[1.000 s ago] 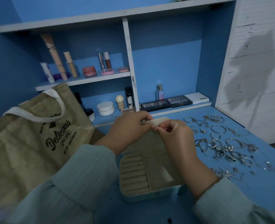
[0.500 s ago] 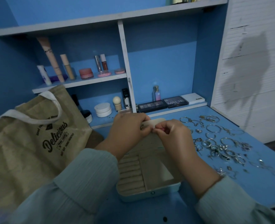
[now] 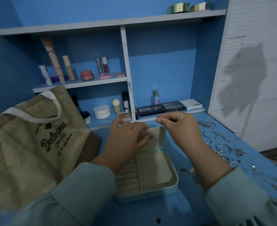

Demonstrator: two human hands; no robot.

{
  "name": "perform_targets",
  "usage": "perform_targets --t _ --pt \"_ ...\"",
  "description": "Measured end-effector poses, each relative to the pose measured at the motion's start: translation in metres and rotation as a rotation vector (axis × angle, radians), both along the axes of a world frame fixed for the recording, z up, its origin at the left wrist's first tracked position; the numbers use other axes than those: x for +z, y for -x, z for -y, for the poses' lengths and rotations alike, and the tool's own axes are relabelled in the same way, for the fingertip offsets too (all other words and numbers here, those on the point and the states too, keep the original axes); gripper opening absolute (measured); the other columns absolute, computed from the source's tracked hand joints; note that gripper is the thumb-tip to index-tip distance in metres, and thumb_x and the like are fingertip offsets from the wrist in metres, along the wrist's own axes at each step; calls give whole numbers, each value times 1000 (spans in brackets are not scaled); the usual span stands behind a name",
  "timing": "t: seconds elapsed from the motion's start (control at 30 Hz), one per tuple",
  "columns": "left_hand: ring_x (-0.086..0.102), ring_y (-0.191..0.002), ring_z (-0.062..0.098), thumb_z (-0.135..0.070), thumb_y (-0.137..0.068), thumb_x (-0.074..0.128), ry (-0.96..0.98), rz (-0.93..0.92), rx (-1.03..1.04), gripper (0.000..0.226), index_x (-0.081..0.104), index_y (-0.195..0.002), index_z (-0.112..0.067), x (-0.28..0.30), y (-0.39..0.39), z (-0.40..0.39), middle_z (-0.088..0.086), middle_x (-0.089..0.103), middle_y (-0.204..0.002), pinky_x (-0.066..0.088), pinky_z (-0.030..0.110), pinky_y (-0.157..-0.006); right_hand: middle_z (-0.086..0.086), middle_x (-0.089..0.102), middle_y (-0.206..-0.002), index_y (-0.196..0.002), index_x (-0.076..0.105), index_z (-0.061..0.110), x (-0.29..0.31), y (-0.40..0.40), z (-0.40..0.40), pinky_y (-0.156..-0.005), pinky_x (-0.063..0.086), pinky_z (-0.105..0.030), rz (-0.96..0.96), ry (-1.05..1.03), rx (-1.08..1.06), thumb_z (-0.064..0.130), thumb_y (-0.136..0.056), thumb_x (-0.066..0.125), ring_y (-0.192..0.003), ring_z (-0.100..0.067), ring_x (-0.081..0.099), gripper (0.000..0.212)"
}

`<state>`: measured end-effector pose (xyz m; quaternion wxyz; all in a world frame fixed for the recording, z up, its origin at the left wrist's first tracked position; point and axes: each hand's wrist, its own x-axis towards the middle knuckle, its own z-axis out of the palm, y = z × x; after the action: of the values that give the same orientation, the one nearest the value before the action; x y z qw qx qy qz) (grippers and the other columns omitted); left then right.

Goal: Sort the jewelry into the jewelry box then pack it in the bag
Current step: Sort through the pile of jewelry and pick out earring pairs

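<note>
On the blue desk, the lid (image 3: 152,137) is steadied by the left hand (image 3: 128,139); the right hand (image 3: 178,126), pinched, contents unclear, is nearer the jewelry (image 3: 224,149) at its right.

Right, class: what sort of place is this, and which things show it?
Probably a dressing table at home: makeup on the shelf, eyeshadow palettes at the back, and loose jewelry beside an open jewelry box.
</note>
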<state>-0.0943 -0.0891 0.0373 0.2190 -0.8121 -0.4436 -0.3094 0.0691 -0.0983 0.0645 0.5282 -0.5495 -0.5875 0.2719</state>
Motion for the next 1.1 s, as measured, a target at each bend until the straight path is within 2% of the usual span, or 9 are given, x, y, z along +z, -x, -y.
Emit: perform_targets --t 0.17,0.23,0.33,0.4,0.53,0.67,0.8,0.93,1.1 --pt "64 -64 12 -39 -83 49 -184 -4 -52 24 64 -82 -20 -10 1 10 -9 67 -71 27 33 -84 9 63 -80 -100 72 16 2 3 0 -52 37 1 105 54 81 19 -89 60 -65 8 51 16" --pt "64 -65 13 -36 -84 50 -242 -28 -42 20 62 -82 -21 -15 0 12 -8 67 -72 27 36 -88 8 64 -87 -106 70 15 2 4 1 -56 38 2 139 76 136 17 -91 57 -69 8 52 20" --pt "63 -62 12 -34 -84 51 -327 -50 -19 12 46 -84 -23 -20 -2 16 -8 64 -67 28 38 -90 5 67 -98 -107 70 16 3 4 -1 -67 40 -4 176 124 214 12 -91 56 -80 1 56 21" --pt "63 -61 12 -33 -83 52 -370 -57 -9 16 40 -82 -23 -24 -3 20 -7 63 -65 29 38 -90 6 67 -91 -101 71 16 5 3 -2 -66 42 -7 182 167 261 8 -89 57 -77 0 56 20" --pt "62 -60 13 -33 -83 53 -406 -59 -4 18 38 -79 -22 -30 -2 25 -6 61 -61 28 38 -90 11 64 -70 -82 70 21 9 2 0 -49 39 -5 208 223 335 3 -86 58 -64 0 56 22" --pt "61 -58 15 -30 -84 53 -448 -60 -5 20 36 -77 -22 -36 -1 28 -6 59 -60 29 38 -89 15 64 -53 -70 66 26 7 1 0 -48 40 -9 239 258 404 3 -85 60 -52 6 57 29" --pt "59 -57 15 -30 -93 44 -483 -64 -9 22 35 -75 -21 -41 0 28 -6 58 -60 29 38 -89 14 64 -53 -70 69 25 2 0 2 -51 44 -12 160 282 454 2 -82 64 -51 6 55 27" --pt "59 -56 15 -30 -90 50 -503 -69 13 23 38 -73 -20 -45 0 28 -6 57 -59 29 38 -90 8 66 -56 -72 71 20 1 -1 4 -50 44 -10 112 327 496 0 -80 67 -50 2 56 22" --pt "59 -56 15 -30 -96 41 -490 -72 16 36 53 -64 -18 -45 2 28 -5 58 -59 29 38 -90 7 65 -53 -75 72 16 4 -2 1 -49 44 -9 197 364 547 -1 -80 67 -49 1 57 18"
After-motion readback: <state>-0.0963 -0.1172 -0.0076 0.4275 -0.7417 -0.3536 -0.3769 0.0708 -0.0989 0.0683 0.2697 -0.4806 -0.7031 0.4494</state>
